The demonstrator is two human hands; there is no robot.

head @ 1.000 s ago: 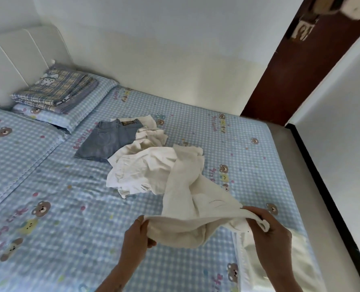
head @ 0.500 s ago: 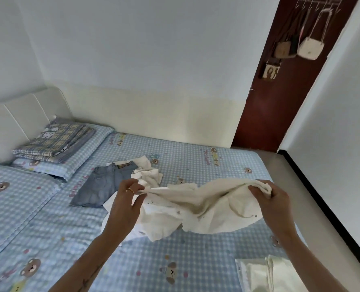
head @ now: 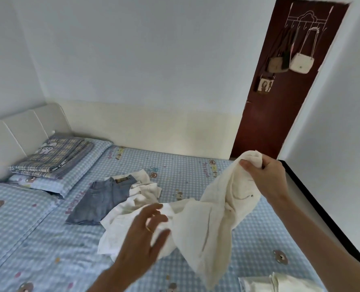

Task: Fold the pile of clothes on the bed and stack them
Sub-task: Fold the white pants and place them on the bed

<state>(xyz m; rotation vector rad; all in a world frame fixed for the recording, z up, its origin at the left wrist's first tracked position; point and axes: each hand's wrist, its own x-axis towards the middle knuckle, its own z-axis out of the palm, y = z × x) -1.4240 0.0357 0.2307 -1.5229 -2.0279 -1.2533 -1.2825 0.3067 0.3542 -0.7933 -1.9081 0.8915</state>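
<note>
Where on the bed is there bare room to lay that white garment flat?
Bare sheet lies between the denim shorts and the pillow, also beyond the clothes pile toward the wall. Crowded: the bed's middle and the folded whites.

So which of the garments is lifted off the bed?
The cream garment gripped by the right hand; the denim shorts and white pile lie flat.

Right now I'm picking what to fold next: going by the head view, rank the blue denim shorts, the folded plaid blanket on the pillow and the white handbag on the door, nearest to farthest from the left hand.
1. Blue denim shorts, flat on the bed just left of the left hand.
2. Folded plaid blanket, at the headboard, far left.
3. White handbag, hanging on the door, far right.
</note>
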